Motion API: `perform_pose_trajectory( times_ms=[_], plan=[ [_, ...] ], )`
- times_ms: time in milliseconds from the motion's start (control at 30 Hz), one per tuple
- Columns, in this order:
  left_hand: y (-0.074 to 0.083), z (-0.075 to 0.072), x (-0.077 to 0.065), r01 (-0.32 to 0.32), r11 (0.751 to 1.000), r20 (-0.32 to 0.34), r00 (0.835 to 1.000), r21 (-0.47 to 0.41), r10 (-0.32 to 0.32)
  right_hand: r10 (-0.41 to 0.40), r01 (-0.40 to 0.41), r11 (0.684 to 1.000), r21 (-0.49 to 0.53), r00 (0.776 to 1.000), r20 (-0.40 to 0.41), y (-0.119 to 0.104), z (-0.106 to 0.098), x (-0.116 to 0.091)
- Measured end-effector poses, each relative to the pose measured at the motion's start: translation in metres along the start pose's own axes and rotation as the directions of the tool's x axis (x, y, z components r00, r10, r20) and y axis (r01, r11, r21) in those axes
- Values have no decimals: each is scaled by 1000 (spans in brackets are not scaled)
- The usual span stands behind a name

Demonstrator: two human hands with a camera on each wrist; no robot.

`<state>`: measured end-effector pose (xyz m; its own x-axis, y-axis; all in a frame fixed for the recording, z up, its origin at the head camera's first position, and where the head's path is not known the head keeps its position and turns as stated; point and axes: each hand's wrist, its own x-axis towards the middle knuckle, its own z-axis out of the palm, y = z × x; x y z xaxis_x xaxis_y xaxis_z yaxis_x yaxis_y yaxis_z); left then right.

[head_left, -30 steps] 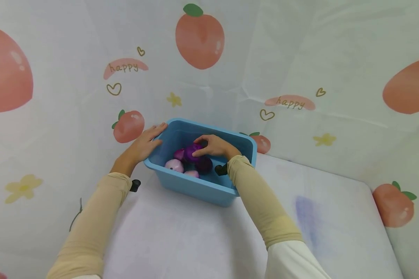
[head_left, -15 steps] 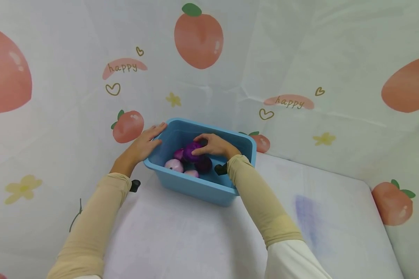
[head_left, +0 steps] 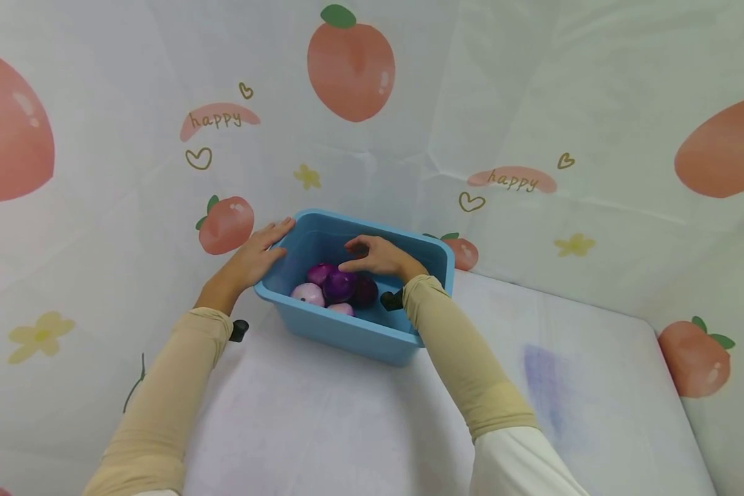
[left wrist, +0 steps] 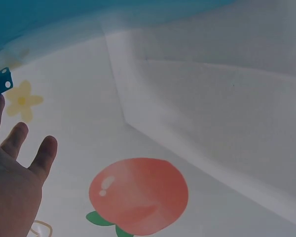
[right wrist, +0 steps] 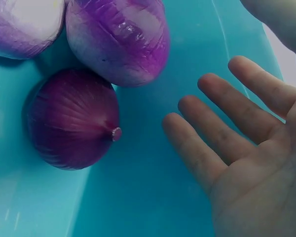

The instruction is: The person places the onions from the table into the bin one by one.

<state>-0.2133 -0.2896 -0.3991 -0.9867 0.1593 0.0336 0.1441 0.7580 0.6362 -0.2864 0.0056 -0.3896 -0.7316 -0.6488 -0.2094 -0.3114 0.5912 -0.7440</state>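
Inside the blue plastic bin [head_left: 341, 335], my right hand [head_left: 381, 256] hovers with spread fingers, holding nothing. Just below its thumb lies a glossy purple, turnip-like vegetable [head_left: 339, 286], purple and whitish in the right wrist view. A dark red onion [right wrist: 74, 118] sits against it, its stem end facing my fingers. Around them are a magenta round piece [head_left: 319, 273], a pale pink ball [head_left: 308, 294] and a smaller pink piece [head_left: 341, 309]. My left hand [head_left: 254, 258] rests on the bin's left rim with its fingers extended; the left wrist view shows only part of it.
The bin stands on a white cloth-covered surface [head_left: 304, 413], close to a hanging cloth [head_left: 409, 89] printed with fruit. More bare cloth extends in front and to the right, where there is a bluish smudge [head_left: 542, 379]. Small black devices sit at both wrists.
My right hand has let go of the purple vegetable, which now lies lower among the others. Its fingers have spread apart. The left hand stays on the rim.
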Motion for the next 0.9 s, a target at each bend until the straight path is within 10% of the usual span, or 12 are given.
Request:
perform_pose_trajectory(
  times_ms=[467,700,767,900],
  plan=[
    [2,4,0,-31,999,27,999,34,30,3,12,983,185,997,-80,3,-6,-8],
    [3,-1,-3,-67,982,-40,996,178,75,-94,210,841,499,964,-247,-16,-31,-22],
    [5,-3,-5,-97,968,-103,987,233,124,-111,268,810,521,944,-312,-22,-41,-30],
    [8,-6,-9,-167,909,-213,941,381,262,-133,307,851,426,910,-392,-30,-59,-51]
  ],
)
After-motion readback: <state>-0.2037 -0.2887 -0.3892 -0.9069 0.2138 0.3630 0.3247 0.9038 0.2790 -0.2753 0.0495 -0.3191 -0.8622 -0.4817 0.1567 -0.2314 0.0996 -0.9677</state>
